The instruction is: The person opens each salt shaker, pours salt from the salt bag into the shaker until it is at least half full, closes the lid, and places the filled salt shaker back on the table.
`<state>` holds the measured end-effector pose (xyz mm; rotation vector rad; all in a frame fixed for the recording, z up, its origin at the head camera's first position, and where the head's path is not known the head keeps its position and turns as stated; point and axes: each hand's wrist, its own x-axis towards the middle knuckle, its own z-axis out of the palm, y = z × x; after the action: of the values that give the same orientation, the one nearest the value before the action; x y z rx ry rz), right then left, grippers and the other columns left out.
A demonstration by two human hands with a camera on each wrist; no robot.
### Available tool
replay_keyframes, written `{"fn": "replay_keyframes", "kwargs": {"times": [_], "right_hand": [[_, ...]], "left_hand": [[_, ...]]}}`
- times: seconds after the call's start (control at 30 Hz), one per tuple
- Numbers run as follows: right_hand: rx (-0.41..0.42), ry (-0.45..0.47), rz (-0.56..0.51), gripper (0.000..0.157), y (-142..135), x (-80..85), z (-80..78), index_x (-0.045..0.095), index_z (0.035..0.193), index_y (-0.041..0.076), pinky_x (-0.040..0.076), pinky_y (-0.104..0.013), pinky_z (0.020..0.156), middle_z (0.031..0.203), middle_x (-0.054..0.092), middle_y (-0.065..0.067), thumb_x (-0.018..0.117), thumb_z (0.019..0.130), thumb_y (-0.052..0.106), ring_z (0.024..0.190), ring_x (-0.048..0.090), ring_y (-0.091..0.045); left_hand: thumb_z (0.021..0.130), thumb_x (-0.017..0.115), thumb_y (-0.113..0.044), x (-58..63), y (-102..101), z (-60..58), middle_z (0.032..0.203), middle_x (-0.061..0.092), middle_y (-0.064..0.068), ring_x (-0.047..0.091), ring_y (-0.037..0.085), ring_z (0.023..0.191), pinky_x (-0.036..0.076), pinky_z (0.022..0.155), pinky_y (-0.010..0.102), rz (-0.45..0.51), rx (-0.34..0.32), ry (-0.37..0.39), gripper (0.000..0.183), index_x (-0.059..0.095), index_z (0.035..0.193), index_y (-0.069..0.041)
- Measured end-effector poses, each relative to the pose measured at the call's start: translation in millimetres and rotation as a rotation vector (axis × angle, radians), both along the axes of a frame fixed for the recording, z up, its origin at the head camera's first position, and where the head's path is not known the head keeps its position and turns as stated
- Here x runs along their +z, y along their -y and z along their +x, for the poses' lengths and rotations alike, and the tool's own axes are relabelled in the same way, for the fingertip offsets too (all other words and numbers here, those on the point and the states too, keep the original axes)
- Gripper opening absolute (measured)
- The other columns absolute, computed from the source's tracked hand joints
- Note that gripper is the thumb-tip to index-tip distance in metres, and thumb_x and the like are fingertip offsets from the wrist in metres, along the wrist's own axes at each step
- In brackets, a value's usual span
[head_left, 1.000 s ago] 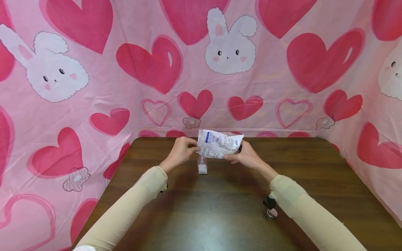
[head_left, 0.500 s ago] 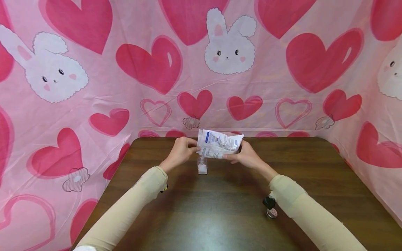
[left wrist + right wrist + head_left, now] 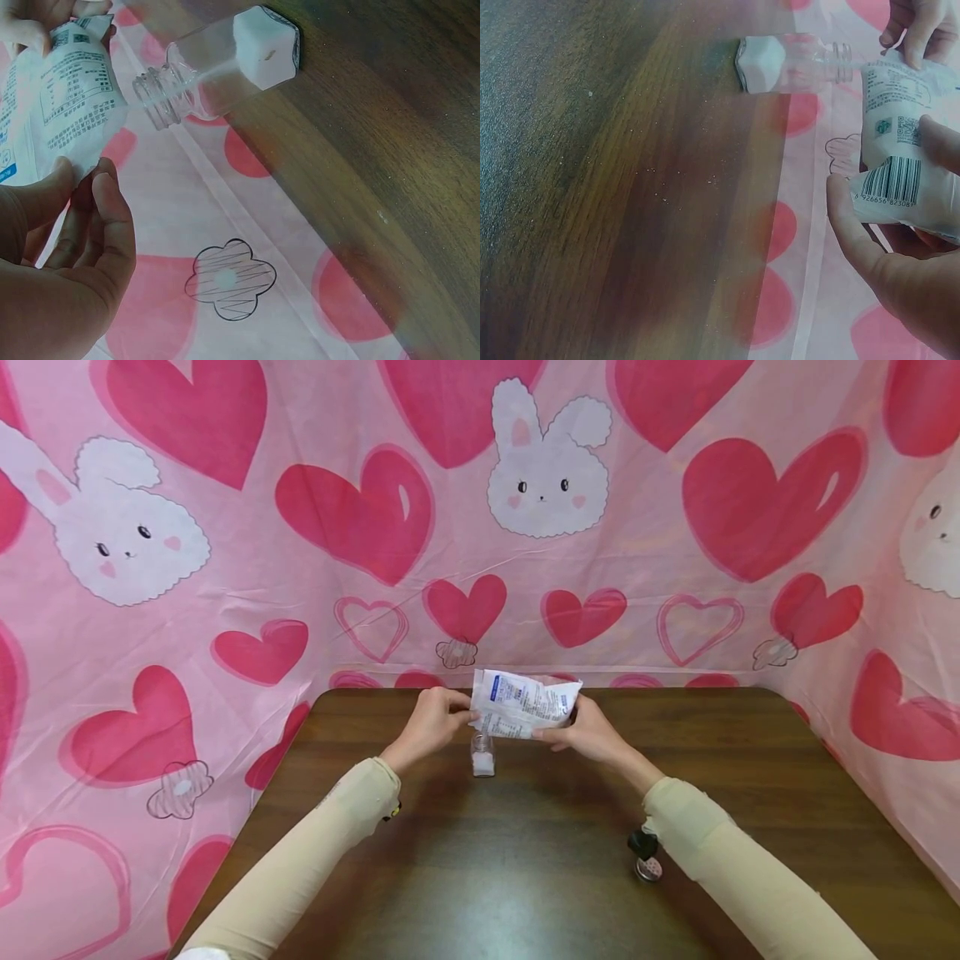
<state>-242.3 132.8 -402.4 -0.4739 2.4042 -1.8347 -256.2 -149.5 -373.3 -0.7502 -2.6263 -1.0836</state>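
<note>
A white plastic packet [image 3: 521, 703] printed in blue and black is held slanted over a small clear glass jar [image 3: 483, 765]. My left hand [image 3: 429, 722] pinches the packet's corner near its mouth between thumb and fingers. Round its other end curl the fingers and thumb of my right hand [image 3: 592, 733], just above the barcode in the right wrist view. The jar stands upright and uncapped, with white grains [image 3: 264, 49] in its lower part. In the left wrist view, a thin white stream [image 3: 206, 73] runs from the packet's corner through the threaded neck.
A perforated metal shaker lid [image 3: 648, 870] lies on the brown wooden table [image 3: 487, 868], close to the right sleeve. Scattered white grains [image 3: 665, 199] dot the tabletop in the right wrist view. Behind the table's far edge hangs a pink cloth [image 3: 637, 543] with hearts and rabbits.
</note>
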Motion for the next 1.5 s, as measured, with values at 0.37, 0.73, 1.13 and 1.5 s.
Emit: {"fn": "replay_keyframes", "kwargs": {"times": [0.37, 0.73, 1.13, 1.5], "right_hand": [[-0.001, -0.002, -0.007, 0.053, 1.1, 0.9, 0.0, 0.058, 0.128, -0.006, 0.061, -0.053, 0.074, 0.112, 0.07, -0.021, 0.087, 0.085, 0.006, 0.087, 0.072, -0.025], [0.003, -0.012, 0.004, 0.051, 1.3, -3.5, -1.0, 0.06, 0.126, -0.003, 0.06, -0.057, 0.074, 0.11, 0.071, -0.02, 0.088, 0.084, 0.006, 0.088, 0.072, -0.025], [0.007, -0.019, 0.008, 0.054, 1.4, -1.7, -0.4, 0.059, 0.13, -0.006, 0.06, -0.057, 0.074, 0.112, 0.071, -0.02, 0.087, 0.086, 0.006, 0.089, 0.072, -0.026], [-0.006, -0.011, 0.016, 0.052, 2.2, -0.8, -1.3, 0.06, 0.127, -0.003, 0.061, -0.053, 0.073, 0.111, 0.071, -0.02, 0.088, 0.084, 0.006, 0.089, 0.072, -0.025]], "left_hand": [[0.091, 0.081, 0.0, 0.9, -0.1, -1.1, 0.083, 0.076, 0.005, 0.05, 0.015, 0.07, 0.044, 0.064, 0.029, 0.008, 0.002, 0.005, 0.005, 0.083, 0.088, -0.004], [0.09, 0.082, -0.001, -0.4, 1.5, 1.5, 0.084, 0.076, 0.005, 0.052, 0.017, 0.069, 0.045, 0.063, 0.029, 0.009, -0.005, 0.014, 0.002, 0.083, 0.091, -0.002], [0.09, 0.081, 0.0, 0.2, 1.1, 0.8, 0.082, 0.075, 0.005, 0.052, 0.017, 0.069, 0.044, 0.061, 0.029, 0.009, -0.004, 0.009, 0.003, 0.083, 0.09, -0.002], [0.092, 0.081, -0.001, 0.3, 0.9, 0.0, 0.08, 0.074, 0.007, 0.05, 0.015, 0.068, 0.043, 0.063, 0.03, 0.009, -0.008, -0.003, 0.004, 0.081, 0.088, 0.0]]}}
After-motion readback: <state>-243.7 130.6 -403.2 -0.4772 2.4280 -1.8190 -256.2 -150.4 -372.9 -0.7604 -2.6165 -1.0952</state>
